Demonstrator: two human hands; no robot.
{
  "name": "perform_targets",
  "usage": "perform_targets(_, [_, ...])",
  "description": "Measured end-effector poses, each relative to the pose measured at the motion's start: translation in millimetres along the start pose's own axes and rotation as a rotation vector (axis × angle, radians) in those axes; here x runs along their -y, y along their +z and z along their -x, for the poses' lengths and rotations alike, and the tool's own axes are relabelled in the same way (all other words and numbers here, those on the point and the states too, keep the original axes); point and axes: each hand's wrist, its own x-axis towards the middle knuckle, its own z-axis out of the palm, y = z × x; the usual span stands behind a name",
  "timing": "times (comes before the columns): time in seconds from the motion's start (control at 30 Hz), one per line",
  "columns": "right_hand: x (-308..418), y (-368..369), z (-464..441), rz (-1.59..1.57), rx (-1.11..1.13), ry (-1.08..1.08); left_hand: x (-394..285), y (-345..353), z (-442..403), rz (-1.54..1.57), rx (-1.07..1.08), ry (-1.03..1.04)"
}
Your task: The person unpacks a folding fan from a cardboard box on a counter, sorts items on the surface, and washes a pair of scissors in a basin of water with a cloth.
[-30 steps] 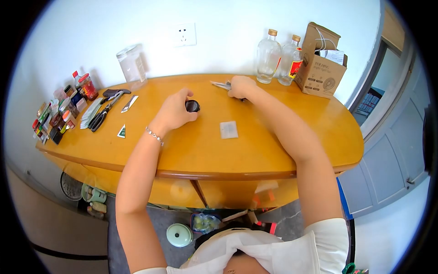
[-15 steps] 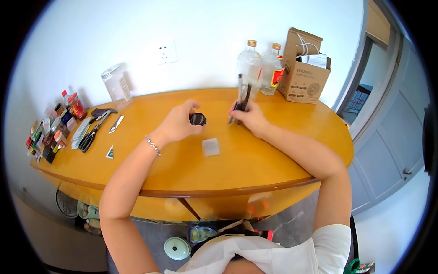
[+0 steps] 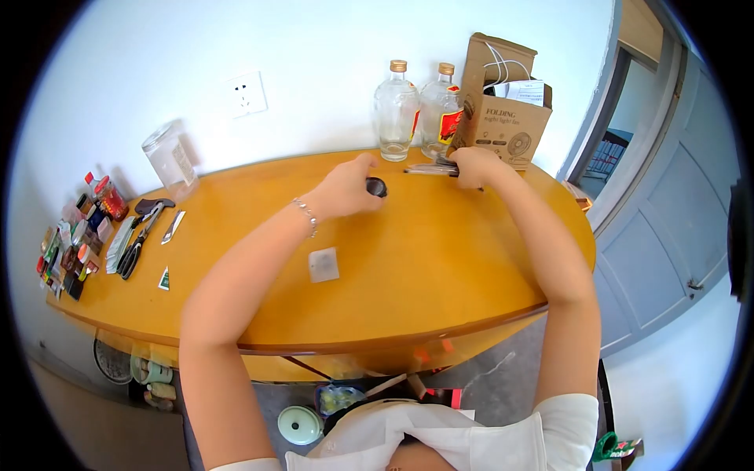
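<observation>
My left hand is wrapped round a small black round object above the wooden table. At the back right, my right hand grips a bundle of pens, which lies nearly flat with its tips toward the left, in front of two clear glass bottles. A small whitish square packet lies on the table, nearer to me and left of centre.
A cardboard box stands at the back right. On the left are a clear plastic jar, black-handled pliers, small packets and several small jars and bottles. The table's front edge curves below my arms.
My right hand has moved right and back with the pens, which went from lying low to upright to nearly flat again. My left hand has shifted right with the black object. The view has turned right.
</observation>
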Motion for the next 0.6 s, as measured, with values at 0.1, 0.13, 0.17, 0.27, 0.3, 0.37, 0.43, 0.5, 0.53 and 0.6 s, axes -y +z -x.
perform_targets(0.1, [-10.8, 13.9, -14.8, 0.031, -0.194, 0.031, -10.5, 18.6, -20.7, -0.019, 0.025, 0.039])
perform_targets(0.13, [-13.0, 17.2, -21.7, 0.027, -0.172, -0.010, -13.6, 24.9, -27.7, -0.019, 0.036, 0.055])
perform_targets(0.17, [-9.5, 17.7, -28.0, 0.021, -0.150, -0.050, -18.4, 31.6, -33.0, -0.025, 0.036, 0.057])
perform_targets(0.27, [-3.7, 20.9, -41.2, 0.005, -0.193, -0.136, -31.5, 48.8, -44.2, -0.028, 0.063, 0.030])
perform_targets(0.3, [-3.3, 21.7, -44.0, -0.001, -0.226, -0.158, -32.1, 51.7, -47.4, -0.048, 0.048, 0.038])
perform_targets(0.37, [-6.9, 18.2, -41.8, -0.080, -0.235, -0.162, -31.1, 59.3, -54.2, -0.086, 0.018, 0.054])
perform_targets(0.43, [-10.3, 12.9, -31.1, -0.173, -0.223, -0.180, -28.4, 64.4, -61.8, -0.098, -0.004, 0.065])
perform_targets(0.5, [-22.0, 9.6, -31.2, -0.172, -0.299, -0.221, -29.9, 65.7, -69.5, -0.114, 0.001, 0.041])
perform_targets(0.53, [-27.4, 10.3, -31.8, -0.174, -0.336, -0.239, -31.7, 67.0, -74.4, -0.125, 0.019, 0.014])
perform_targets(0.6, [-34.0, 15.4, -35.0, -0.192, -0.327, -0.269, -34.0, 70.4, -83.7, -0.132, 0.010, 0.004])
